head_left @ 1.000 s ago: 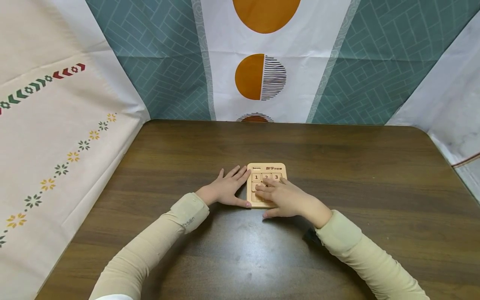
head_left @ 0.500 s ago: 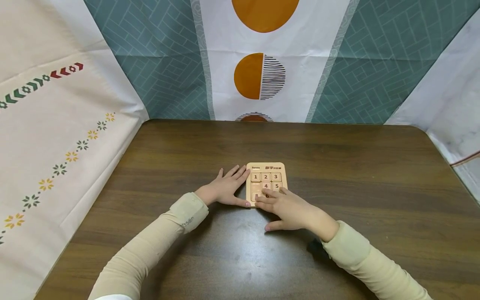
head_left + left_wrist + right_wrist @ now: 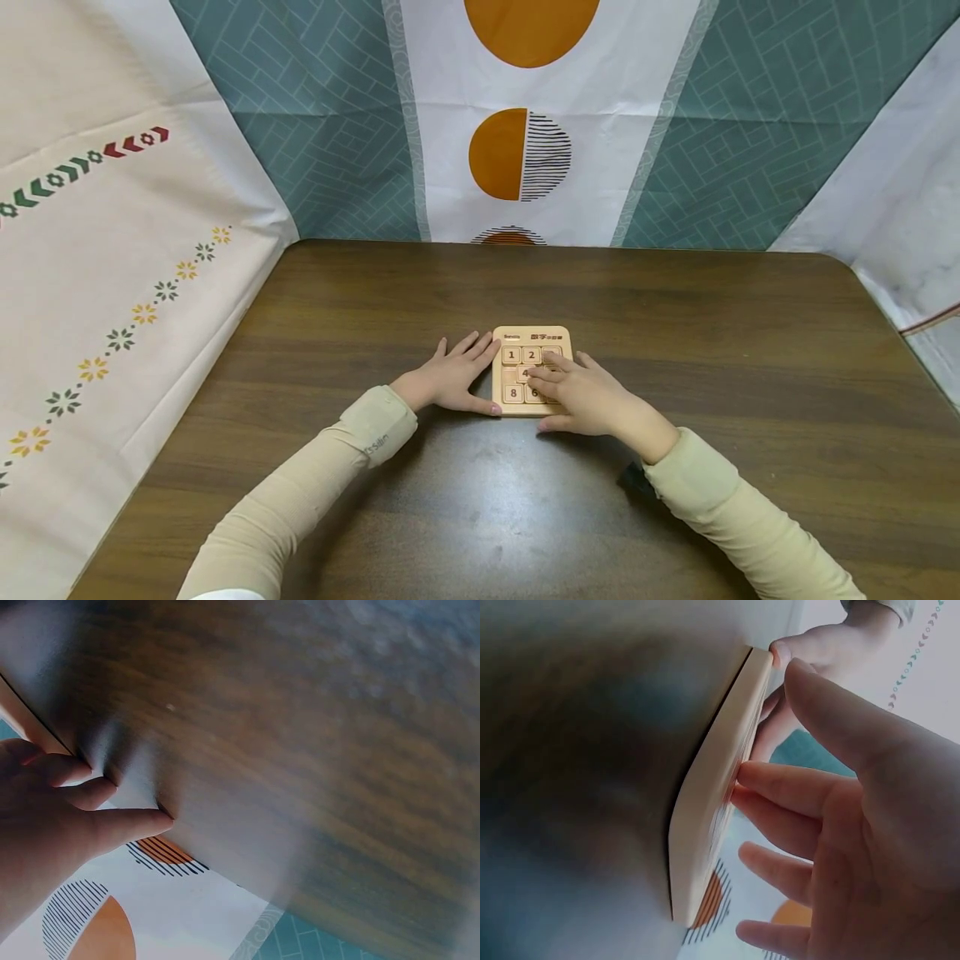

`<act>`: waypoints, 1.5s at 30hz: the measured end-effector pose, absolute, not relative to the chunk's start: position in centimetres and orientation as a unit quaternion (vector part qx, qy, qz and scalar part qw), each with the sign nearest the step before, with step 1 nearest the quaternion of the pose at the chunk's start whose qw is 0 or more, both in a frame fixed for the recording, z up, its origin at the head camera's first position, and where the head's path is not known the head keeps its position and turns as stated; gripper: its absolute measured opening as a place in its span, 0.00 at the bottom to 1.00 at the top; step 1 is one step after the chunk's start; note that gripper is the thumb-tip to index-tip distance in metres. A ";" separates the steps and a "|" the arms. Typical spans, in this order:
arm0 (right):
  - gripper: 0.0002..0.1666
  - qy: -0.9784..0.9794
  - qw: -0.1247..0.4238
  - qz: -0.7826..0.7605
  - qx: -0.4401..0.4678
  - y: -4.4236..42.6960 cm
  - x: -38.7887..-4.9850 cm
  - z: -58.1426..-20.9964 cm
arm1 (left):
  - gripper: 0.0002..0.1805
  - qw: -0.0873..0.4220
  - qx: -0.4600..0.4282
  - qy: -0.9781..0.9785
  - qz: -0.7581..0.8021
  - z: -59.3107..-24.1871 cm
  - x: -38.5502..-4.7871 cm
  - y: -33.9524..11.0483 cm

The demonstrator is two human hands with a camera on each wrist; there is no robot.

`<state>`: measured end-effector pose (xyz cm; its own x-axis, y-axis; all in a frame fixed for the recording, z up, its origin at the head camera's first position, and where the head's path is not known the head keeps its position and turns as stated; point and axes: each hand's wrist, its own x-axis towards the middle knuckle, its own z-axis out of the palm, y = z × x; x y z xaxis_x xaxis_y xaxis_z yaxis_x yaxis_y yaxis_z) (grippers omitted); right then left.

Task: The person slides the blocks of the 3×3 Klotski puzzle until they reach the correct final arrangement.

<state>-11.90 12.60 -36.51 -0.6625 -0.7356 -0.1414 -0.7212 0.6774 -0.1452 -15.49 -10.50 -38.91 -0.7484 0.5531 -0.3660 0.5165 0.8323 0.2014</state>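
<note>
A wooden sliding number puzzle (image 3: pixel 497 371) lies flat on the table in the head view. Tiles 1 (image 3: pixel 512 355) and 2 (image 3: pixel 532 355) sit in its top row. Tile 4 (image 3: pixel 522 374) is in the middle row, beside a gap at the left. Below are tiles 8 (image 3: pixel 513 393) and 6 (image 3: pixel 534 393); tiles farther right are partly hidden by my right hand (image 3: pixel 588 402). That hand's extended fingers touch the tiles, as the right wrist view shows against the board's side. My left hand (image 3: pixel 452 380) is spread on the table, fingertips and thumb at the puzzle's left edge.
A brown wooden table (image 3: pixel 675 317) surrounds the puzzle. Patterned cloth (image 3: pixel 337 125) hangs behind its far edge, and a white embroidered cloth (image 3: pixel 150 250) borders the left side. Both wrists wear pale bands, with a dark piece (image 3: pixel 636 481) under the right one.
Tile 8 has dropped from the middle row to the bottom left. Tile 4 has then slid slightly left. My right hand went toward me, then forward and right; my left stayed put.
</note>
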 end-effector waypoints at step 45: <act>0.39 0.917 0.108 -0.037 -0.383 12.7 -12.3 -36.6 | 0.58 0.201 0.290 0.935 0.045 -39.2 -15.6 -10.6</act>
